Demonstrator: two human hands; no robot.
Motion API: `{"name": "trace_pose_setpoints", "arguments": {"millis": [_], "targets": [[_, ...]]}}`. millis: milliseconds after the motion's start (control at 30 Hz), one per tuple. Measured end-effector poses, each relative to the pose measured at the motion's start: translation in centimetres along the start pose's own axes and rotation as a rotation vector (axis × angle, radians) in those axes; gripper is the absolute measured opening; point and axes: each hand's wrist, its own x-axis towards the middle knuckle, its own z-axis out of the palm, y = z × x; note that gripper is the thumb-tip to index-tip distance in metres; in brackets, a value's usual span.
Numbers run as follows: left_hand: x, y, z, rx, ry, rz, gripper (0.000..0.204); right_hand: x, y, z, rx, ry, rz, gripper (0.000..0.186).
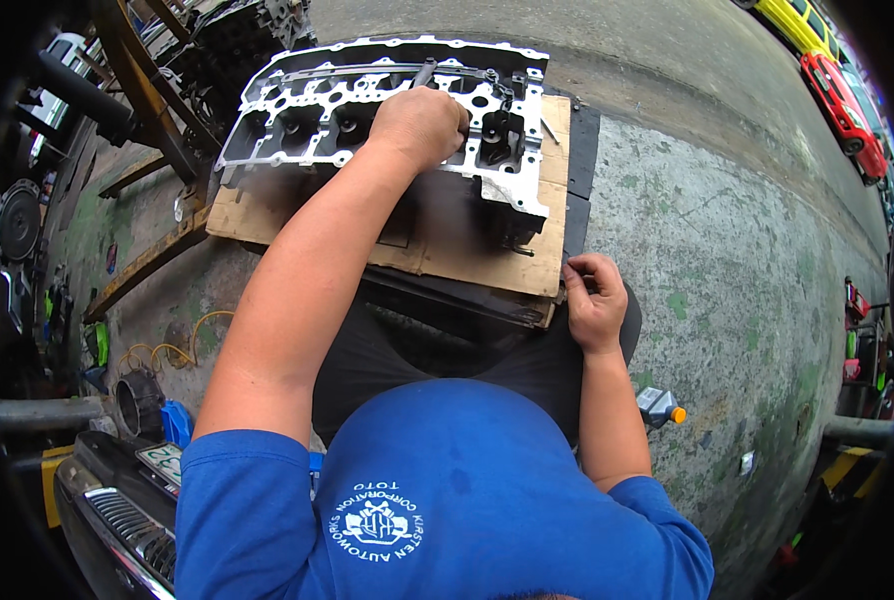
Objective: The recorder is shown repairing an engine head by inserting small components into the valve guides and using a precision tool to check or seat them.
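A large metal engine casting (312, 148), which looks like a cylinder head, lies on a flat piece of cardboard (447, 262). Its upper face is bright, with dark cavities and bolt holes. My left hand (422, 125) reaches across it, closed round a grey metal rod-like tool (425, 72); only its far end shows beyond the fist. The tool's lower part is hidden. At the cardboard's near right corner, by my knee, my right hand (597, 302) has curled fingers, thumb close to the index finger; whatever may lie between them is too small to tell.
A thin metal piece (550, 130) lies on the cardboard's right side. A grey bottle with an orange cap (659, 407) is on the floor at right. At left stand a rusty metal frame (147, 90) and a dark vehicle front (117, 510). Parked cars (843, 115) show at far right.
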Motion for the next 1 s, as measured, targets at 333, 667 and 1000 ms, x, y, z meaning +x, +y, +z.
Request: {"name": "trace_pose_setpoints", "arguments": {"millis": [333, 667, 1000], "targets": [[0.4, -1.4, 2.0, -0.255, 0.141, -0.003, 0.027, -0.2, -0.2, 0.1, -0.010, -0.003, 0.013, 0.010], [0.7, -1.5, 2.0, -0.219, 0.099, 0.013, 0.025, -0.2, -0.1, 0.2, 0.015, -0.003, 0.027, 0.009], [0.6, 0.8, 1.2, -0.189, 0.020, 0.043, 0.021, -1.3, 3.1, -1.4, 0.118, -0.068, 0.056, 0.008]]}}
